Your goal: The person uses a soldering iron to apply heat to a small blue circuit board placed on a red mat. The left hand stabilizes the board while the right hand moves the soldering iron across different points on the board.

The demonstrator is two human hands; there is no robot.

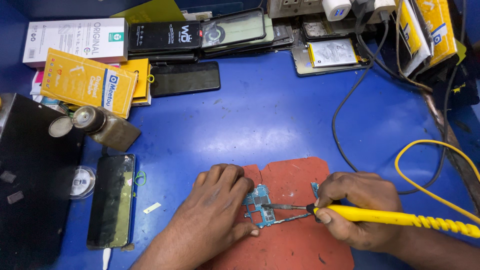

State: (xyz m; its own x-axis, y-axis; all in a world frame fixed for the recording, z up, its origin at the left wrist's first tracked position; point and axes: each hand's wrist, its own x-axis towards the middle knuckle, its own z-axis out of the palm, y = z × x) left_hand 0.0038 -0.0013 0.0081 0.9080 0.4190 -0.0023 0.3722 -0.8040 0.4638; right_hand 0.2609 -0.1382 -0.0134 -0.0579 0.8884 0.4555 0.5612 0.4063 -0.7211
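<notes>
A small blue-green circuit board [259,205] lies on a red-brown work mat [295,175]. My left hand [215,205] rests on the mat and presses the board's left side with its fingers. My right hand [357,207] grips a yellow soldering iron [395,218] like a pen. Its metal tip points left and touches the board's middle. A second small board piece [315,188] peeks out beside my right hand's knuckles.
A phone [112,200] lies face up at the left, near a dark bottle [107,129] on its side. Phones, yellow and white boxes and a battery [332,52] line the back. A black cable [350,100] and the iron's yellow cord [425,145] cross the blue table at right.
</notes>
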